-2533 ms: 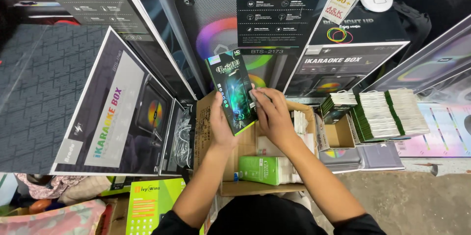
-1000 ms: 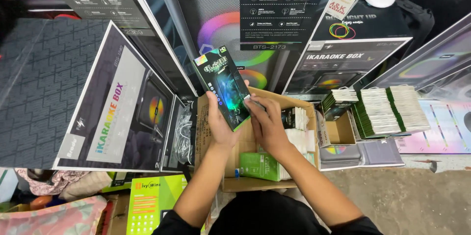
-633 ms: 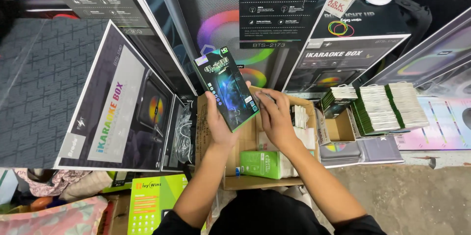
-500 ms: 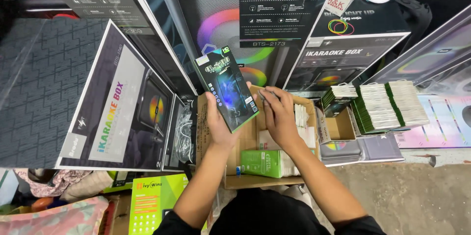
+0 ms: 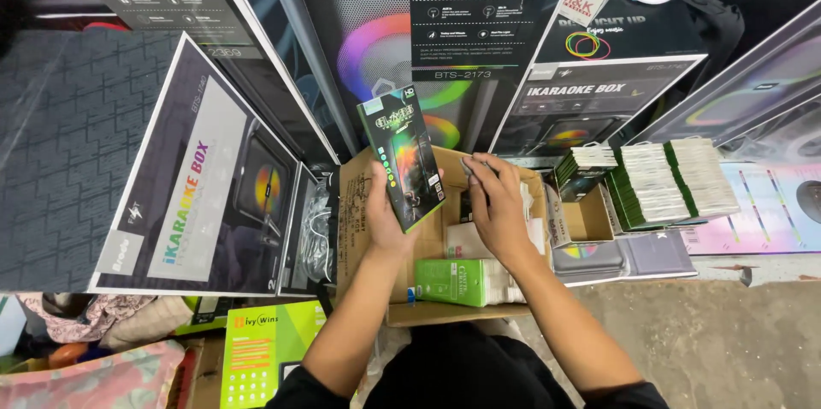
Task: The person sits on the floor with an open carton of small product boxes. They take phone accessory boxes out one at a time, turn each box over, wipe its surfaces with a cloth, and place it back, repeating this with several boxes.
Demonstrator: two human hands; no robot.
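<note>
Left hand (image 5: 386,219) gripping slim dark packet (image 5: 400,157) upright over cardboard box (image 5: 359,204), right hand (image 5: 496,208) reaching inside, fingertips hidden so grip unclear, speaker cartons (image 5: 197,178) crowding edges

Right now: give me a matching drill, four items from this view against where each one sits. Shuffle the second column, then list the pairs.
Things:
1. slim dark packet
2. green box
3. stacks of green-edged packets
4. small open carton

Places:
A. lying in the cardboard box, at its near edge
B. standing in rows to the right of the cardboard box
C. held up in the left hand
D. between the cardboard box and the stacked packets

Pairs: 1-C, 2-A, 3-B, 4-D. The right hand reaches down into the cardboard box.
</note>
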